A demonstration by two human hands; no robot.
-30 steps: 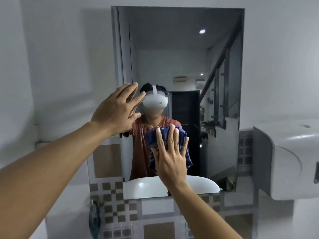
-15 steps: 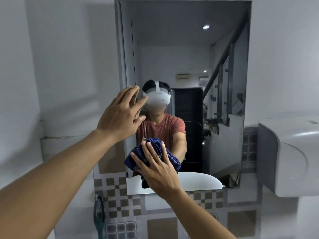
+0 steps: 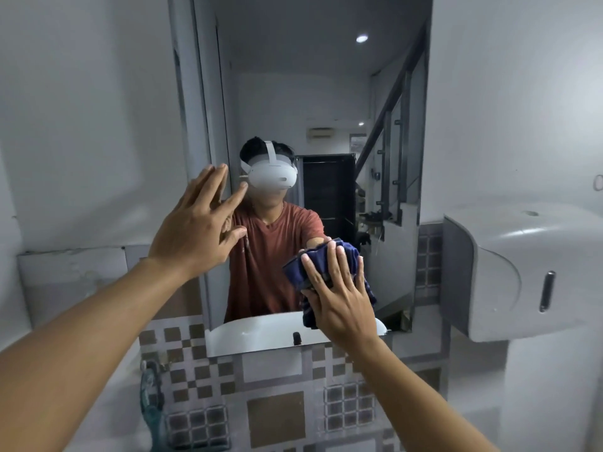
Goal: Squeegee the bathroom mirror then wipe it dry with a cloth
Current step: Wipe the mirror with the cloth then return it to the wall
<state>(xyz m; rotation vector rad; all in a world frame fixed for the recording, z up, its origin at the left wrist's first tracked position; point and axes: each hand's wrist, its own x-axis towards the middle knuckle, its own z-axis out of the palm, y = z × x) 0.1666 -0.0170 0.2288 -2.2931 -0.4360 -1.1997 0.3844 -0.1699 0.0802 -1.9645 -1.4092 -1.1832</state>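
Your fingers (image 3: 339, 265) on the right hand (image 3: 339, 301) lie flat and slightly spread, pressing the dark blue cloth (image 3: 326, 265) against the mirror (image 3: 326, 93) near its lower right corner. The left hand (image 3: 195, 230) is empty, its fingers fanned out and resting on or just off the glass by the mirror's left edge, about halfway up; contact is hard to judge.

The mirror takes up most of the wall ahead, with a white dispenser (image 3: 528, 272) just past its right edge and checked tiles (image 3: 202, 370) under its lower edge.

You seem to be in the drying stage. To do it well, keep the palm flat so the cloth bears evenly, overlap each pass, run right out to the edges and corners, and lift the left fingers off glass that is already dry.

No brand, label or writing is legible anywhere.
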